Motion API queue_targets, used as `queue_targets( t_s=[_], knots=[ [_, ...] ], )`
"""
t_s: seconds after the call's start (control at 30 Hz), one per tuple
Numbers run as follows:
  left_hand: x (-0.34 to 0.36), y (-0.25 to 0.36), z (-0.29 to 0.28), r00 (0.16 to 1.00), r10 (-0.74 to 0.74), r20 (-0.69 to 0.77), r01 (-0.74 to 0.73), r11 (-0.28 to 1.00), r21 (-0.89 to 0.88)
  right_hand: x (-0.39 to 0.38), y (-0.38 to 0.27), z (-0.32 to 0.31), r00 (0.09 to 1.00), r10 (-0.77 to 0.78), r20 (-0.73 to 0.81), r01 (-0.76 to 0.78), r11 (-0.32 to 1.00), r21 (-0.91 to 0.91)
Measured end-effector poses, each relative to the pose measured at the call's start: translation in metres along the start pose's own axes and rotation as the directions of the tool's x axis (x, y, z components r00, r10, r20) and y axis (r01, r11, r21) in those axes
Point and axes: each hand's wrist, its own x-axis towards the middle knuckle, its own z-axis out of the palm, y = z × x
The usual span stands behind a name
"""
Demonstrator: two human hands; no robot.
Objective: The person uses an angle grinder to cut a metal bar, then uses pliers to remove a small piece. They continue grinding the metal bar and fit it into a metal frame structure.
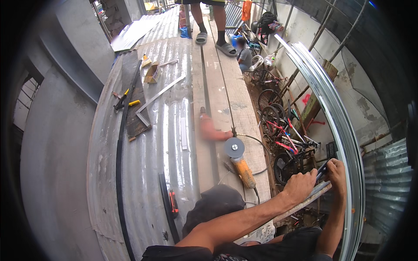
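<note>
My left hand (300,188) reaches across to the right, its fingers closed on a narrow dark strip (321,170). Close beside it, my right hand (336,172) is also closed on that strip, whose exact kind I cannot make out. Both hands are just left of a bundle of long shiny metal channels (333,98) that curves along the right side. Under them runs the edge of a pale board (307,201). A yellow angle grinder (244,170) with a grey disc lies on the planks to the left, and beyond it a red drill (212,128).
Corrugated metal sheets (150,182) hold a metal square (162,95), a red-and-black utility knife (173,202), a small cardboard box (152,73) and long black strips (119,174). Someone in grey slides (225,48) stands on the planks (237,93). Bicycles (278,126) and a seated person (244,55) are below, right.
</note>
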Motion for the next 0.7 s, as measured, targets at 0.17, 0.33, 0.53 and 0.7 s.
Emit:
queue_targets(
  t_s=[0.17, 0.33, 0.53, 0.7],
  knots=[
    [0.003, 0.006, 0.001, 0.999, 0.023, -0.041, -0.023, 1.000, 0.002, -0.010, -0.012, 0.002, 0.994, 0.014, -0.104, -0.009, 0.999, 0.051],
    [-0.004, -0.002, -0.012, 0.999, 0.015, -0.035, -0.014, 0.999, 0.037, -0.004, -0.012, 0.009, 0.994, -0.081, -0.075, 0.072, 0.991, -0.109],
    [0.001, 0.004, -0.019, 1.000, 0.013, 0.013, -0.014, 0.997, 0.070, 0.005, 0.013, 0.016, 0.936, -0.309, -0.168, 0.286, 0.946, -0.151],
    [-0.001, 0.040, -0.037, 0.979, -0.089, 0.184, 0.089, 0.996, 0.008, 0.028, 0.032, -0.031, 0.817, -0.069, -0.573, 0.132, 0.989, 0.068]
  ],
)
